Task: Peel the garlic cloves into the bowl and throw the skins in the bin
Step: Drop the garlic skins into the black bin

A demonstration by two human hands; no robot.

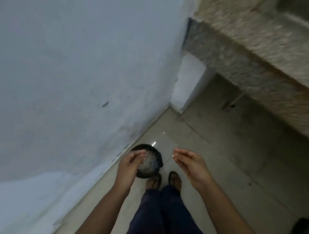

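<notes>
The bin stands on the floor by the wall, just ahead of your feet, with pale skins inside. Your left hand hangs slack above it, holding nothing. Your right hand reaches out beside it; whether it pinches the pale fleck at its tips I cannot tell. You look to be at the skin-dumping step: next, bring that hand over the bin.

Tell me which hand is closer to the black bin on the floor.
Left. The left hand hangs over the bin's left rim, overlapping it in the view; the right hand is off to the bin's right, over the floor tiles, clear of the rim.
</notes>
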